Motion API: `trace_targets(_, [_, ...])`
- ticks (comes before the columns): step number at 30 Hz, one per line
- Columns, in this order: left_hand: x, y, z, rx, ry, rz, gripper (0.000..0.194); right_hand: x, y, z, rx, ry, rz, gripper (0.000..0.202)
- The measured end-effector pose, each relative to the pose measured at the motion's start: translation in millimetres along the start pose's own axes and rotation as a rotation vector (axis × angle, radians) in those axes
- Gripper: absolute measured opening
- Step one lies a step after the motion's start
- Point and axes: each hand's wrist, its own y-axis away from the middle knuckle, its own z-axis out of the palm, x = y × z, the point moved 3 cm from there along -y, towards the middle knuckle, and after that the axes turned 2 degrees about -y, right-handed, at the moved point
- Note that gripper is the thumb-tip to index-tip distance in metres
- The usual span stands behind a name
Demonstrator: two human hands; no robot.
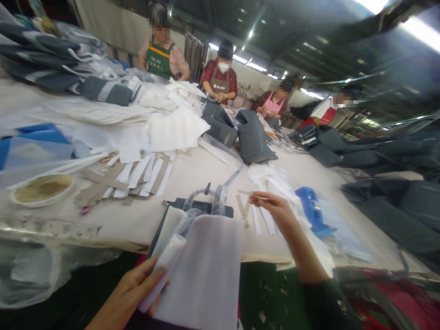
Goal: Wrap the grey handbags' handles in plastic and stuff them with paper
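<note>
My left hand [137, 284] is closed around a rolled white sheet [168, 256], low in front of me. Beside that roll, a larger flat white sheet [209, 266] covers the near side of a dark handbag [175, 202] at the table edge. Clear plastic wraps the bag's handle [217, 201]. My right hand [271, 204] is raised over the table to the right, pinching a thin pale strip [253, 194] between thumb and fingers. Below it lie white strips [257, 219] and a grey-brown strip [242, 208].
Several white and brown strips [147, 176] lie left of the bag, near a shallow dish [43, 189]. A blue tape dispenser [309, 206] stands at right. Dark bags [252, 135] and white sheets [175, 128] cover the table farther back. Several co-workers [220, 80] work across it.
</note>
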Motion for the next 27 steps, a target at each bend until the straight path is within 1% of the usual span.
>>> trace_targets(2, [3.4,0.7,3.0,-0.059,-0.011,0.016,0.055,-10.6,26.0,18.4,-0.165,-0.129,0.046,0.055])
trace_targets(3, [5.1,0.9,4.0,-0.074,-0.007,0.026,0.056,-14.1,38.3,28.5,-0.223,-0.162,0.095,0.056])
trace_targets(5, [7.7,1.5,4.7,-0.075,0.010,0.036,0.056,-17.6,60.7,48.8,-0.243,-0.183,0.221,0.050])
trace_targets(7, [10.0,2.6,5.1,-0.075,0.004,0.045,0.053,-18.8,79.4,70.3,-0.212,-0.203,0.330,0.037])
trace_targets(9, [12.1,3.8,5.8,-0.095,0.002,0.066,0.048,-18.5,94.2,92.4,-0.218,-0.235,0.395,0.038])
trace_targets(11, [13.7,4.4,6.2,-0.115,0.014,0.087,0.046,-14.5,105.6,112.9,-0.286,-0.242,0.470,0.044])
trace_targets(13, [14.1,3.7,6.0,-0.126,0.034,0.097,0.046,-6.3,114.2,128.9,-0.361,-0.213,0.563,0.042])
trace_targets(15, [13.9,2.4,5.5,-0.130,0.043,0.101,0.047,4.0,119.8,139.9,-0.426,-0.146,0.634,0.033])
trace_targets(17, [13.6,1.0,5.1,-0.136,0.051,0.110,0.047,13.1,122.2,146.5,-0.445,-0.060,0.659,0.020])
trace_targets(20, [13.2,0.4,5.0,-0.147,0.072,0.122,0.045,20.1,121.1,151.4,-0.426,0.068,0.617,0.005])
trace_targets(21, [13.1,0.5,5.0,-0.148,0.080,0.125,0.045,20.8,120.1,152.5,-0.414,0.096,0.594,0.002])
trace_targets(23, [13.0,1.0,4.7,-0.149,0.087,0.129,0.046,21.5,118.2,155.4,-0.403,0.118,0.570,0.002])
trace_targets(27, [12.9,1.6,4.0,-0.161,0.097,0.128,0.049,26.2,115.3,168.9,-0.395,0.050,0.602,0.003])
